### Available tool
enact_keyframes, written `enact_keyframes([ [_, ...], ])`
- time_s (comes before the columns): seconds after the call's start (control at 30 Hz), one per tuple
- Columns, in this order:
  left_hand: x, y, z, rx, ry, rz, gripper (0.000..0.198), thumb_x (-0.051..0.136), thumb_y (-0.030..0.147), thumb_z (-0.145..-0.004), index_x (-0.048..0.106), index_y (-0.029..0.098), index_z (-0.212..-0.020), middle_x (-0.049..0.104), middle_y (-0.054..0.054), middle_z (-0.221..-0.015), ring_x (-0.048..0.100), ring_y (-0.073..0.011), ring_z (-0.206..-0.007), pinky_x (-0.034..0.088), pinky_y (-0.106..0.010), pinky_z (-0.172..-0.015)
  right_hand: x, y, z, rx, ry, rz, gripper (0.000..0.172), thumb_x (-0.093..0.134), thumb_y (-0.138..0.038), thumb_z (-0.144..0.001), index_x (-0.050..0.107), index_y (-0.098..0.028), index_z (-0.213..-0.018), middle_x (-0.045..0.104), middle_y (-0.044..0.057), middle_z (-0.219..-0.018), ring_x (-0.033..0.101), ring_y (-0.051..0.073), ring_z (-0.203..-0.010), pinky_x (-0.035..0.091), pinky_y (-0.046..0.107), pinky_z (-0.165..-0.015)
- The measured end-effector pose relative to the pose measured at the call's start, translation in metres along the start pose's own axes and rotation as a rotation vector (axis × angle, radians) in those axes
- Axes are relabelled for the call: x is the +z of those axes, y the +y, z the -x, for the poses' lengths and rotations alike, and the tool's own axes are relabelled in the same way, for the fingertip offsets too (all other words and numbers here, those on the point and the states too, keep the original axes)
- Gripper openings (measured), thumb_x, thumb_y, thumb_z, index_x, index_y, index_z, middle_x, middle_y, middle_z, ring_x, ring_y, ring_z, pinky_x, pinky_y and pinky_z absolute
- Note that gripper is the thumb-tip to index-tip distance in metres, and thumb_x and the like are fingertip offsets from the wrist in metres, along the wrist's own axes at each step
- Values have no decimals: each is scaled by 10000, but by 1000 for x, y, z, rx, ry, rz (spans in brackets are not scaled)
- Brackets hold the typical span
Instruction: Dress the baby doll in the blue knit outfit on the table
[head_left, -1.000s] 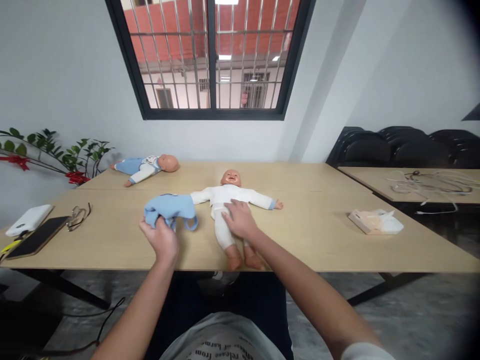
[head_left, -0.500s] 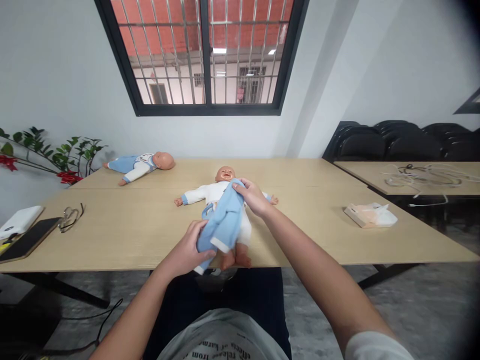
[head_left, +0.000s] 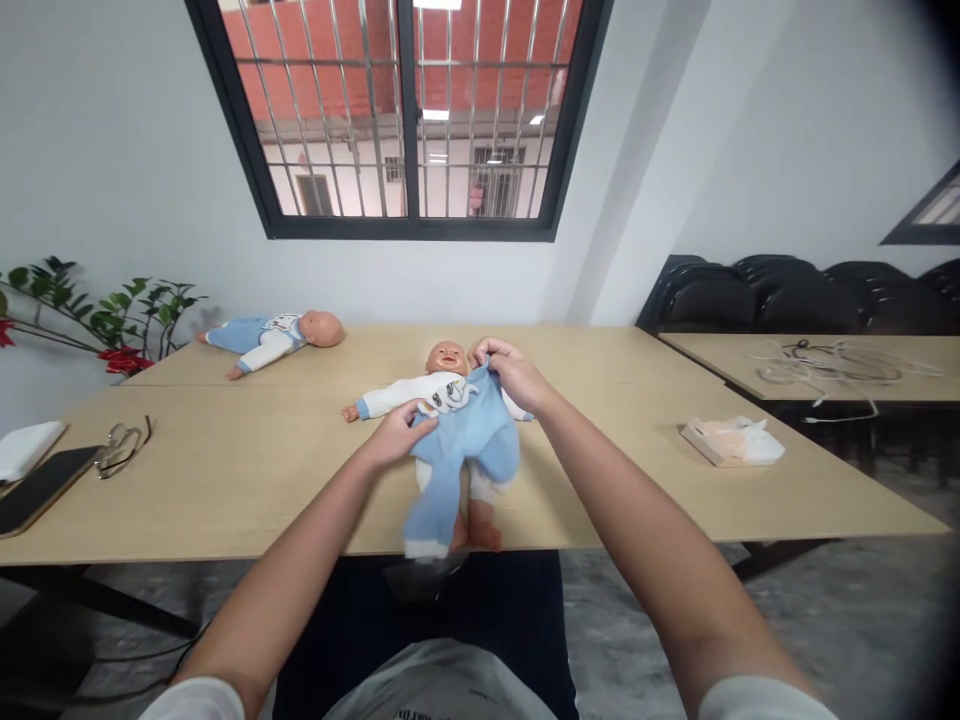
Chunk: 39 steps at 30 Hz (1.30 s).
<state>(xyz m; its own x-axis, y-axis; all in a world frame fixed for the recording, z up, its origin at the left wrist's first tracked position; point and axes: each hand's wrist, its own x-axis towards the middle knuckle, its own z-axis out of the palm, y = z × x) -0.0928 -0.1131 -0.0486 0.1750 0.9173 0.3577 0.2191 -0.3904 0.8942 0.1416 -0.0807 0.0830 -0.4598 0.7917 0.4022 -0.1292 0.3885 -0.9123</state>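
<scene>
A baby doll (head_left: 448, 357) in a white top with blue cuffs lies on its back, feet at the table's near edge. Spread over its body are light blue doll overalls (head_left: 465, 430) with a white printed bib and pale leg ends; one leg hangs down toward the edge. My left hand (head_left: 401, 432) is closed on the waist side of the overalls. My right hand (head_left: 510, 370) pinches their upper right part beside the doll's head. Much of the doll's torso is hidden beneath the cloth.
A second dressed doll (head_left: 274, 335) lies at the back left near a plant (head_left: 142, 310). Glasses (head_left: 124, 447), a dark tablet-like slab (head_left: 49, 490) and a white box (head_left: 28, 450) are at left. A tissue pack (head_left: 733, 442) sits at right; cables (head_left: 832, 360) lie on another table.
The overalls, bunched and folded before, are now spread out with the bib showing. My left hand has moved up to the waist side; my right hand has shifted slightly up.
</scene>
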Motion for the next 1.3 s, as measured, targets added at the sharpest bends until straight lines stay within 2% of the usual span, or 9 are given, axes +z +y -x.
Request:
enact_keyframes([
  [0.17,-1,-22,-44,-11,221,49,412,646,514,-878,674,154,-1076,730,-105,-1083,673,-251,-1026,522,-371,-946,-25,44,-1,-55,311,147,71,487,-228,-649,519,-231,-713,558,0,-792,515,183,-798,419,303,-795],
  [0.37,6,-44,-50,41,480,11,272,535,401,-947,586,191,-1112,678,-95,-1122,617,-234,-1106,460,-378,-1030,-35,116,7,-285,356,507,176,459,-212,-764,633,-218,-741,648,121,-1268,566,285,-1249,408,462,-1094],
  [0.47,9,-48,-49,78,406,4,288,530,437,-968,603,201,-1115,688,-86,-1107,640,-229,-1054,488,-369,-980,-27,135,9,-313,288,587,353,445,-237,-884,731,-223,-1091,579,124,-1476,508,298,-1388,381,514,-1162],
  [0.63,12,-39,-48,63,232,122,479,515,640,-969,617,206,-1144,703,-69,-1045,652,-199,-871,521,-321,-814,-5,135,22,-217,-91,679,569,540,-388,-998,486,-287,-1556,577,110,-1523,525,295,-1407,397,504,-1177],
  [0.73,11,-32,-44,-41,128,313,562,601,693,-907,610,202,-1181,703,-52,-966,635,-185,-761,510,-304,-725,2,128,27,-178,-135,797,541,628,-376,-961,559,-287,-1490,700,120,-1280,642,299,-1168,497,480,-1013],
  [0.87,4,-30,-40,2,54,337,591,610,682,-906,602,198,-1246,712,-88,-1141,676,-237,-983,522,-350,-891,-4,127,26,-318,93,826,162,602,-308,-957,693,-232,-1068,679,103,-995,623,276,-998,492,447,-916],
  [1.03,-4,-33,-40,83,-116,73,710,754,668,-787,605,189,-1289,696,-120,-1268,633,-314,-1193,478,-399,-1029,-11,132,28,-295,398,571,105,574,-352,-972,529,-257,-972,671,133,-1210,595,297,-1205,426,497,-1067],
  [1.17,0,-32,-39,39,-183,-227,364,739,534,-841,704,205,-993,734,-32,-939,654,-255,-923,501,-377,-921,-5,130,31,-74,314,183,276,570,-535,-984,480,-274,-965,698,46,-953,649,238,-925,506,384,-874],
  [1.3,6,-30,-39,26,-3,-76,249,614,441,-927,654,210,-1010,711,-19,-957,635,-221,-943,499,-334,-901,1,119,31,96,174,16,399,675,-630,-887,551,-254,-937,591,-14,-814,550,171,-727,470,293,-708],
])
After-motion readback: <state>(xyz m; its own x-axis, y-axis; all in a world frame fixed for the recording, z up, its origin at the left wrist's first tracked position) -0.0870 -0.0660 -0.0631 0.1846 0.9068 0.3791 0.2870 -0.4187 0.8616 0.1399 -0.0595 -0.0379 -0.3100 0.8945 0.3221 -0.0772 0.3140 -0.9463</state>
